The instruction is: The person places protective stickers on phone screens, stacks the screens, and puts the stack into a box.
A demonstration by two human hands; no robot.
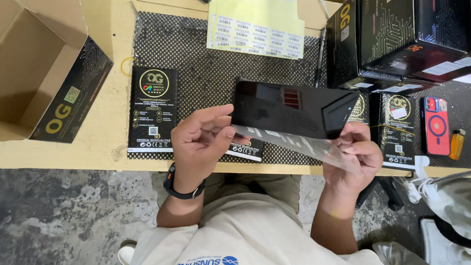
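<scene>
A glossy black phone screen panel (pixel 292 108) is held flat above the table edge between both hands. My left hand (pixel 200 144) pinches its left end, thumb and fingers closed on the corner, a black band on the wrist. My right hand (pixel 353 156) grips the right end from below, together with a clear protective film (pixel 298 145) that hangs partly peeled under the panel. A flat black printed box (pixel 152 109) lies on the dotted mat (pixel 207 52) just left of my left hand, and another flat black box (pixel 398 129) lies to the right.
An open cardboard carton (pixel 32 60) stands at the left. Yellow sheets of small white labels (pixel 256 27) lie at the back. Stacked black boxes (pixel 403 39) fill the back right. A red phone (pixel 436 125) and an orange lighter (pixel 457 144) lie at the right.
</scene>
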